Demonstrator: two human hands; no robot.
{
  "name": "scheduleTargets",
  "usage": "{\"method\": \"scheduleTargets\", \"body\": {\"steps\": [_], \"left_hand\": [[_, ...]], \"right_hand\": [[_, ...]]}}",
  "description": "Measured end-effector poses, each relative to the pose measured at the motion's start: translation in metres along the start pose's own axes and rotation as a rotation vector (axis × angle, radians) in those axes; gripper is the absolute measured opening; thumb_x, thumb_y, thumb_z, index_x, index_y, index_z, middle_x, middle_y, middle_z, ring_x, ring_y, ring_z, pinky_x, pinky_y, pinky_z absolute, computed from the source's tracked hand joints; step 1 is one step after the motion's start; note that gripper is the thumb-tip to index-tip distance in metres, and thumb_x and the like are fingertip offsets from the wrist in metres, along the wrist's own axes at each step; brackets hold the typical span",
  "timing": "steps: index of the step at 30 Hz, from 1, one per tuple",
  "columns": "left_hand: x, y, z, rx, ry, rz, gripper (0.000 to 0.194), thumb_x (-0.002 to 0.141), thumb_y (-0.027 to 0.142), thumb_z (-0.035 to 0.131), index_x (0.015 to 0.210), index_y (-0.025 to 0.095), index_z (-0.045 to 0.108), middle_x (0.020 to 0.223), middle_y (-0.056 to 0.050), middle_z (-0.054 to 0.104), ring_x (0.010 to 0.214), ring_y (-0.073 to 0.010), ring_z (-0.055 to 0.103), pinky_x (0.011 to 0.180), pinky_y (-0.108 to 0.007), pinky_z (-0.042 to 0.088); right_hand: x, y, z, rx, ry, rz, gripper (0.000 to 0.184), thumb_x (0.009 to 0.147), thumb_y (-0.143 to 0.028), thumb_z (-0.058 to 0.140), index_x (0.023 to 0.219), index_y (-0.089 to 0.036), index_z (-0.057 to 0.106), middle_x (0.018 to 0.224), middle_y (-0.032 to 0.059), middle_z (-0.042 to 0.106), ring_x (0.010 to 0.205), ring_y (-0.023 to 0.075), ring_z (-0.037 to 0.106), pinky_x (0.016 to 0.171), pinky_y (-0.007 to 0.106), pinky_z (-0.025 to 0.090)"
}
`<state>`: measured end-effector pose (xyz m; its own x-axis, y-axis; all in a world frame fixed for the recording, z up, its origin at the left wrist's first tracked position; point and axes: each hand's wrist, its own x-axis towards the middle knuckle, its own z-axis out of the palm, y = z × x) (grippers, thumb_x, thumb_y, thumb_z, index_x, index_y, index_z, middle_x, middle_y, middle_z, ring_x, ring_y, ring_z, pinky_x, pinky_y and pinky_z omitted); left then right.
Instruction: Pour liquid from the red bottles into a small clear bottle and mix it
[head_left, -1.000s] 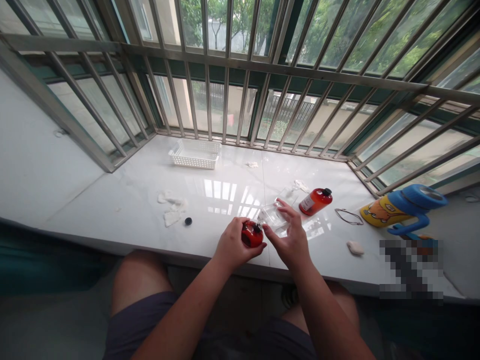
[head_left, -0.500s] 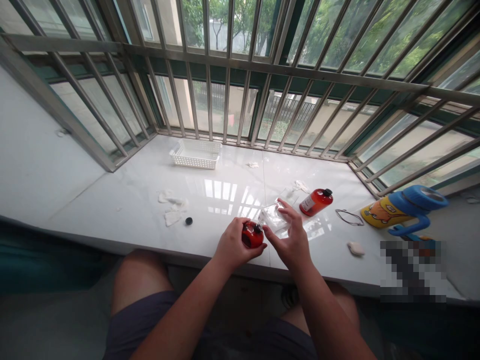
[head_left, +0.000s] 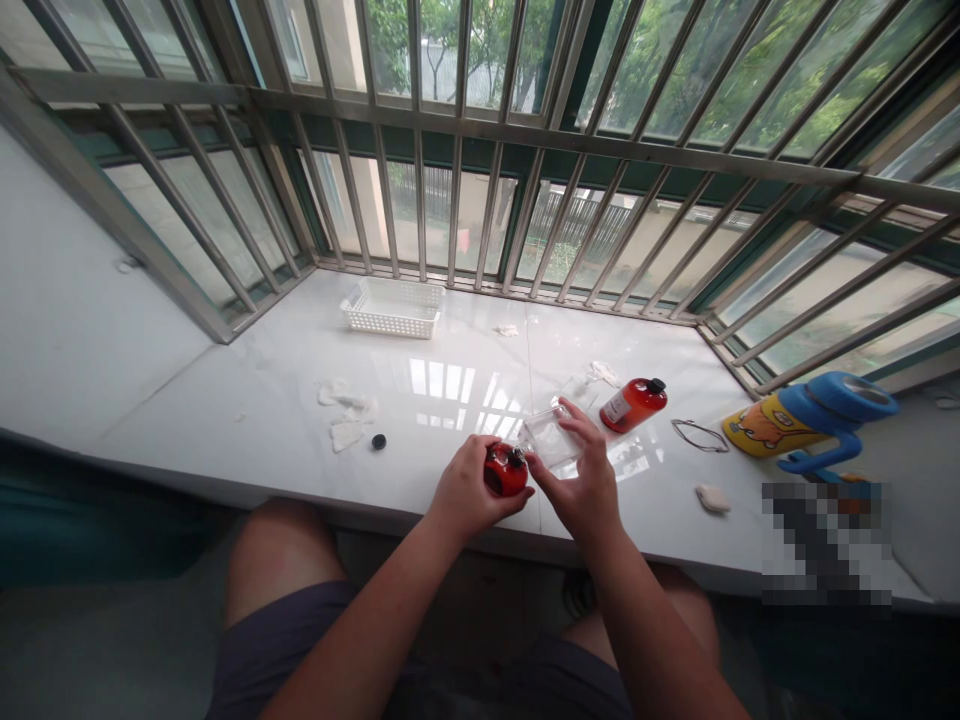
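My left hand [head_left: 466,490] is wrapped round a small red bottle [head_left: 504,470] at the near edge of the white marble sill [head_left: 262,400]; the bottle's neck points right and has no cap on it. My right hand [head_left: 587,478] pinches a clear plastic packet [head_left: 550,437] just right of the bottle's mouth, with thumb and fingers closed on its edge. A small black cap [head_left: 379,441] lies on the sill to the left. A second red bottle [head_left: 632,403] with a black cap lies on its side behind my right hand.
A white plastic basket [head_left: 392,307] stands at the back by the window bars. Crumpled white wipes [head_left: 345,415] lie left of centre. A wire loop [head_left: 699,434], a white wad [head_left: 712,498] and a blue-and-yellow jug [head_left: 810,420] are to the right.
My right hand has lifted the clear packet slightly off the sill and tilted it. The left hand and the red bottle have stayed put.
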<state>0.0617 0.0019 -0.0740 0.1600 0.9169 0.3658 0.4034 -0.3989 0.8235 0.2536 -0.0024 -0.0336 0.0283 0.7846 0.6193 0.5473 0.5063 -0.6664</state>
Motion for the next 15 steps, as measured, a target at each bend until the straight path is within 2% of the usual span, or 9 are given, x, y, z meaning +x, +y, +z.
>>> {"method": "scheduleTargets", "body": {"steps": [15], "left_hand": [[0.0004,0.0003,-0.0003,0.001,0.002,0.002,0.067,0.073,0.048,0.092,0.124,0.026,0.055,0.117,-0.006,0.068,0.105,-0.0277,0.071,0.094,-0.044,0.060]], "right_hand": [[0.0012,-0.0003,-0.0009,-0.016,-0.007,-0.029,0.053,0.092,-0.031,0.081,0.135,-0.027,0.050,0.160,0.0160,0.052,0.149,0.0341,0.052,0.120,0.063,0.048]]}}
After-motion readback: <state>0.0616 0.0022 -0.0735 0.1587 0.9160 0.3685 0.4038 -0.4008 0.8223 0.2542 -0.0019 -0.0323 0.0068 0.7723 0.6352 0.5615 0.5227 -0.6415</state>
